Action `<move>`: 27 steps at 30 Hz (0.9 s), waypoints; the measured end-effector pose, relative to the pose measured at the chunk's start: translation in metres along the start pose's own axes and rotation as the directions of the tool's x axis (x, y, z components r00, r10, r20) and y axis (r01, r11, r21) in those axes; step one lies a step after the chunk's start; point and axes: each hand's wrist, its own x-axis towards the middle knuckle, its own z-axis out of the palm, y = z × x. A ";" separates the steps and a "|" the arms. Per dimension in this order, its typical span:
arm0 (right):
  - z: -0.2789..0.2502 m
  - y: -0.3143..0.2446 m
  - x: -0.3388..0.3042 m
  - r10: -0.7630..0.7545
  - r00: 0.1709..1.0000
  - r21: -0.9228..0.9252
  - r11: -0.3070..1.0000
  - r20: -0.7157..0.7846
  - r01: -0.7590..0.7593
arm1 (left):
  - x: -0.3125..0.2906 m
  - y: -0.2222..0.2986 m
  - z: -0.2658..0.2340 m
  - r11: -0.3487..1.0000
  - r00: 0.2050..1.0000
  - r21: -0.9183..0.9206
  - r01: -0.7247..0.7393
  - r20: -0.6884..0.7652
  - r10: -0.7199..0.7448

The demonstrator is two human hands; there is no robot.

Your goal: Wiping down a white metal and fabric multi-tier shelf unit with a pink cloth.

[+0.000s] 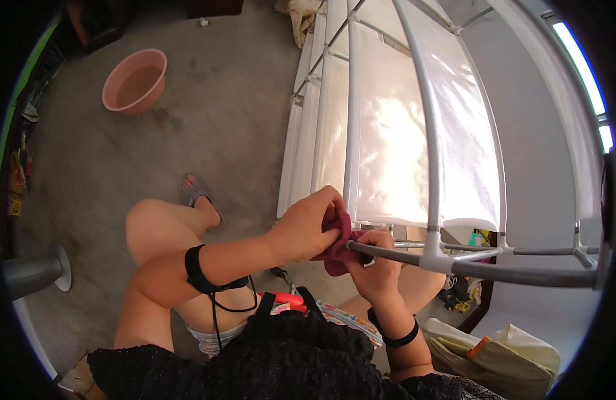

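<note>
Two hands in play, one left hand (306, 228) and one right hand (379, 268), and just a single cloth (336, 255)! One rack (427, 133), and its white panels (461, 133): several, overlapping too much for a firm tally. Legs, two of them: one left leg (162, 233), one right leg (424, 283). Only one sandal (193, 191) on show! Straps come to two, a left strap (200, 270) and a right strap (402, 335). One basin (146, 101), one scrap (203, 22), one pipe (34, 275), one khaki bundle (514, 360), and bright strips (578, 67), two!
</note>
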 end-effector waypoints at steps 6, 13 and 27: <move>-0.007 0.013 0.006 0.222 0.960 0.401 0.874 0.172 -0.274 | 0.009 -0.009 -0.013 0.893 0.913 -0.221 0.392 0.215 -0.348; 0.002 0.007 -0.014 0.084 0.996 0.179 0.981 -0.031 -0.077 | 0.013 -0.021 -0.008 0.880 0.914 -0.349 0.321 0.358 -0.191; 0.003 0.006 -0.020 0.218 0.973 0.373 0.911 -0.074 -0.176 | 0.023 -0.013 -0.010 0.800 0.876 -0.407 0.441 0.391 -0.284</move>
